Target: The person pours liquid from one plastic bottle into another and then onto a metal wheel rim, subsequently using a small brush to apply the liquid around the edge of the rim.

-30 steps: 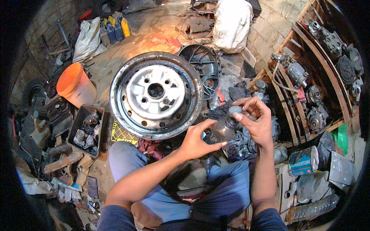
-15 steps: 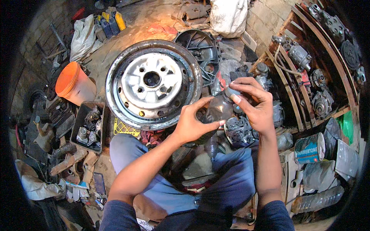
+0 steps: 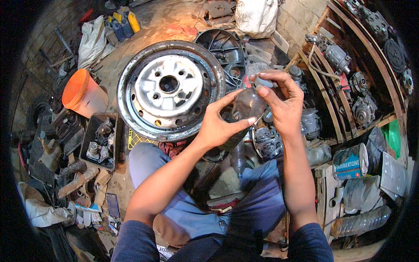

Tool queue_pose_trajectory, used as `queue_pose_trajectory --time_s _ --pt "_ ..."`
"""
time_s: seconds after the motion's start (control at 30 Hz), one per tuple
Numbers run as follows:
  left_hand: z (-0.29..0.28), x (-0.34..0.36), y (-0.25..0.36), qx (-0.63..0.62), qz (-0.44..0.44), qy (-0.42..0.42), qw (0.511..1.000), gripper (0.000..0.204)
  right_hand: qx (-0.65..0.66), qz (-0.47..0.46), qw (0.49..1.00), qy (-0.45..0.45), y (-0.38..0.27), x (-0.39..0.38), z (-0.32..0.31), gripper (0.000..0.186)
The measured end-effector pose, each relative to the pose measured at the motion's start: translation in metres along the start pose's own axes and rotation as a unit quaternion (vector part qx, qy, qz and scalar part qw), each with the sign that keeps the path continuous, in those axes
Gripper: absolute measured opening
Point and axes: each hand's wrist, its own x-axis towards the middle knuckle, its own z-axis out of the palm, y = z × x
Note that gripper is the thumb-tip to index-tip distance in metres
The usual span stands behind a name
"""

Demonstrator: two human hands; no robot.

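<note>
My left hand is wrapped around a dark translucent plastic bottle, held tilted with its top toward the upper right. My right hand pinches the grey cap at the bottle's neck; whether the cap is attached is hard to tell. Just beyond the bottle lies a steel wheel rim, part rusty, part bright silver. Another plastic bottle with a blue cap lies below my hands near my legs, beside metal engine parts.
An orange-lidded bucket and a bin of parts stand at the left. A black casing lies behind the rim. Wooden shelving with pumps and compressors, plus a blue can, fills the right. Sacks and jerrycans sit farther back.
Both hands have raised the bottle and tipped it further, its neck rising. My right fingers still hold the cap. The surrounding scene has shifted upward in the view.
</note>
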Motion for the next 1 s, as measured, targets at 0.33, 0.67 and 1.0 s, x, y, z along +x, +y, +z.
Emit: queue_pose_trajectory --time_s 0.33,0.67,1.0 --pt "0.003 -0.008 -0.009 0.031 -0.009 0.015 0.999 0.073 -0.028 0.078 0.988 -0.132 -0.004 0.005 -0.022 0.039" --pt "0.007 -0.011 -0.008 0.044 0.010 -0.005 0.999 0.076 -0.124 -0.001 0.984 -0.131 -0.004 0.002 -0.029 0.037" --pt "0.006 -0.012 -0.015 0.013 -0.029 -0.023 0.999 0.078 -0.024 0.119 0.985 -0.119 -0.014 -0.001 -0.031 0.029"
